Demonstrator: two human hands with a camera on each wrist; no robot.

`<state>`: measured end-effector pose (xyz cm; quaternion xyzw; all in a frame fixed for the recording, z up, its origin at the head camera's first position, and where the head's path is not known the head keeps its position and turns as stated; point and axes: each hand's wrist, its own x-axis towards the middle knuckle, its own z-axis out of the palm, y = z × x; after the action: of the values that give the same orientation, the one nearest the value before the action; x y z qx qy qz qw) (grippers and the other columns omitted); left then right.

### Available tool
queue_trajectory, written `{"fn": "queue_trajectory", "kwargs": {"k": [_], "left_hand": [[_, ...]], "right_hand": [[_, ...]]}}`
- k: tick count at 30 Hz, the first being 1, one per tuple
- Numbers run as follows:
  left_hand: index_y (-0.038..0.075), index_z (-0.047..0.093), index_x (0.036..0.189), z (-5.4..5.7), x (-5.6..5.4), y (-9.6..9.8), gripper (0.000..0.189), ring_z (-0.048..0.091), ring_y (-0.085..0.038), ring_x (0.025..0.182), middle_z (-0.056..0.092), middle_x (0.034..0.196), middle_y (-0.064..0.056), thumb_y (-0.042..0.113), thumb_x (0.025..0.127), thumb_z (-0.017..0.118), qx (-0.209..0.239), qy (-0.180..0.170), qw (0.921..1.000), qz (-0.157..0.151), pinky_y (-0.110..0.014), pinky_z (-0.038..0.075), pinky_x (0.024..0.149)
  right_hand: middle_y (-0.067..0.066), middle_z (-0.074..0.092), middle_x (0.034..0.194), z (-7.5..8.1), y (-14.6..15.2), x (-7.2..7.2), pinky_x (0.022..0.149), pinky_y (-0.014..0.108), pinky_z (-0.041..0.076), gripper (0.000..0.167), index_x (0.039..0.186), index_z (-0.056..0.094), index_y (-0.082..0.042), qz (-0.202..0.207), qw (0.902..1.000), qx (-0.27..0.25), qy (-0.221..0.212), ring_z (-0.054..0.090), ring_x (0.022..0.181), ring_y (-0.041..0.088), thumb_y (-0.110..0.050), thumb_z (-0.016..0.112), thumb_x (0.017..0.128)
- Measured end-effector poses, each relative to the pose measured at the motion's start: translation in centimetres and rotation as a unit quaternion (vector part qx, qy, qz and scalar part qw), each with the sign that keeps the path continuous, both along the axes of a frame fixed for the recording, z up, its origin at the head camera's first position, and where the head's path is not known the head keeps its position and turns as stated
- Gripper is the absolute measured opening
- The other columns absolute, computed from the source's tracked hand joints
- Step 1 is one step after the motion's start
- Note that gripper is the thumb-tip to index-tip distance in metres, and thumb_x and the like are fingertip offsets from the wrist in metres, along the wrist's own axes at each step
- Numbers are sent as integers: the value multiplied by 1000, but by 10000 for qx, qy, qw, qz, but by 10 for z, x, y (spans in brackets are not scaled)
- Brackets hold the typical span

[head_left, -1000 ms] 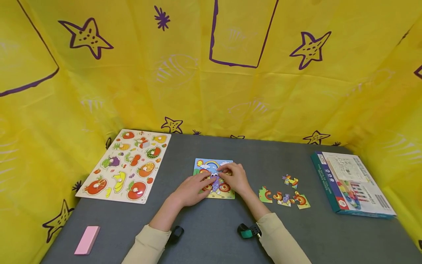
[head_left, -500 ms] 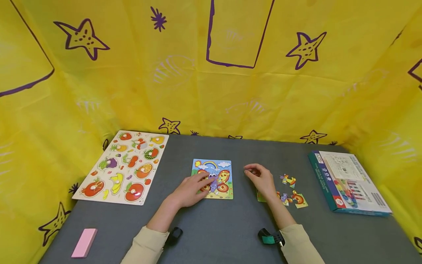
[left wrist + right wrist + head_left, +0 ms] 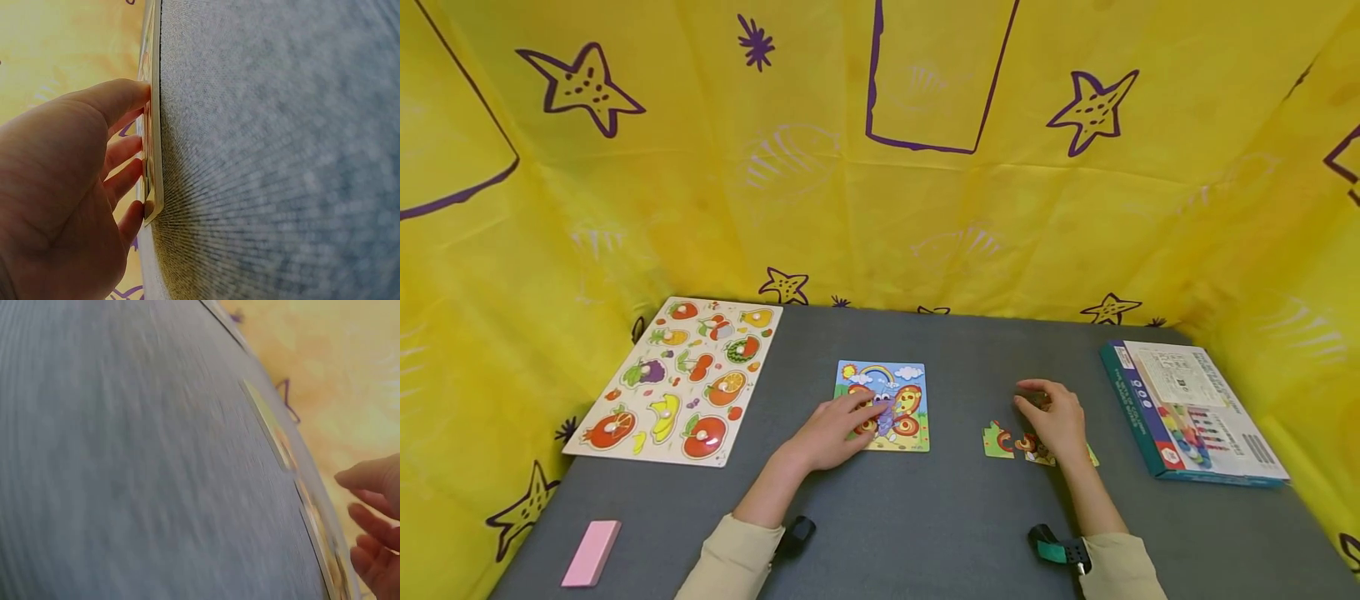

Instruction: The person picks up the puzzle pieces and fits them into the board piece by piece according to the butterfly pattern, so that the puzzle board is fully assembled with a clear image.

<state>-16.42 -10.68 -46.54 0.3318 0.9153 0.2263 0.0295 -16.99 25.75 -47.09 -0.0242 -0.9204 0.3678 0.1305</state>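
My left hand rests on the left part of a small butterfly jigsaw puzzle with a rainbow and a sun on it. In the left wrist view, its fingers and thumb touch the face of the puzzle board. Over the loose jigsaw pieces to the right hovers my right hand, thumb and fingers apart, with nothing between them. A green-and-red piece lies left of that hand, and other pieces are partly hidden beneath it. The right wrist view shows the fingers above the flat pieces.
A wooden fruit peg puzzle lies at the left, a pink block near the front left. On the right is a teal-edged box. Yellow cloth hangs behind the grey table.
My right hand has left the butterfly puzzle and moved right, over the loose pieces. The left hand stays on the board. The butterfly's right wing now shows.
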Motion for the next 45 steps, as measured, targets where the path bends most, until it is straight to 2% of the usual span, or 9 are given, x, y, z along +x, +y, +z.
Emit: {"fn": "queue_trajectory", "kwargs": {"k": [6, 13, 22, 27, 30, 33, 36, 40, 45], "left_hand": [[15, 52, 143, 0, 0, 0, 48, 42, -32, 133, 46, 144, -14, 25, 97, 60, 4, -116, 9999, 53, -57, 34, 102], [15, 53, 143, 0, 0, 0, 48, 44, -32, 131, 47, 143, -13, 26, 97, 60, -14, -85, 10000, 44, -57, 35, 102], [14, 53, 142, 1, 1, -1, 47, 45, -34, 129, 48, 142, -14, 25, 96, 60, 39, -41, 10000, 40, -58, 36, 100], [14, 53, 142, 0, 1, -1, 47, 45, -35, 130, 48, 142, -14, 25, 96, 61, 76, -57, 10000, 28, -58, 35, 100], [13, 54, 141, 0, 1, -1, 47, 45, -35, 130, 48, 142, -15, 24, 96, 61, 94, -43, 9999, 10, -58, 35, 100], [13, 54, 141, 0, 1, -2, 47, 45, -35, 130, 48, 142, -15, 24, 96, 61, 94, -51, 9999, 14, -58, 35, 100], [13, 53, 142, 0, 1, -1, 48, 44, -34, 131, 47, 143, -14, 24, 96, 61, 98, -89, 9999, 25, -58, 35, 100], [13, 53, 142, 0, 1, -1, 48, 43, -33, 132, 47, 143, -14, 25, 97, 60, 120, -108, 9999, 26, -58, 35, 100], [14, 52, 143, 2, 1, -2, 48, 42, -33, 133, 46, 145, -14, 25, 97, 60, 107, -170, 9998, 38, -58, 34, 101]], "right_hand": [[30, 56, 120, 1, 21, 6, 95, 54, 28, 37, 115, 66, 6, -181, 9993, 282, -146, 42, 112, 44, -15, 75, 86], [36, 52, 121, 2, 36, 12, 95, 57, 26, 49, 119, 61, 12, -265, 9976, 534, -362, 41, 114, 48, -19, 75, 85], [36, 49, 123, 1, 43, 12, 97, 59, 25, 47, 118, 61, 10, -120, 9954, 508, -802, 39, 116, 49, -22, 74, 87], [32, 51, 119, 1, 41, 12, 91, 55, 32, 49, 122, 56, 7, -225, 9951, 331, -910, 45, 107, 44, -23, 74, 87], [26, 52, 108, 1, 40, 12, 79, 47, 37, 48, 122, 55, 3, -309, 9956, 272, -837, 47, 94, 37, -22, 75, 86], [20, 52, 97, 1, 38, 12, 72, 41, 34, 45, 121, 57, -1, -374, 9966, 290, -678, 46, 86, 31, -20, 76, 85], [21, 56, 97, 0, 35, 12, 72, 41, 37, 43, 122, 59, -2, -401, 9973, 249, -563, 50, 86, 32, -18, 76, 85], [23, 63, 108, 1, 30, 12, 79, 47, 42, 39, 125, 61, -6, -459, 9971, 13, -606, 59, 94, 35, -20, 71, 90], [18, 67, 103, 2, 21, 11, 76, 41, 42, 33, 127, 64, -12, -527, 9954, -322, -729, 59, 90, 30, -23, 60, 97]]}}
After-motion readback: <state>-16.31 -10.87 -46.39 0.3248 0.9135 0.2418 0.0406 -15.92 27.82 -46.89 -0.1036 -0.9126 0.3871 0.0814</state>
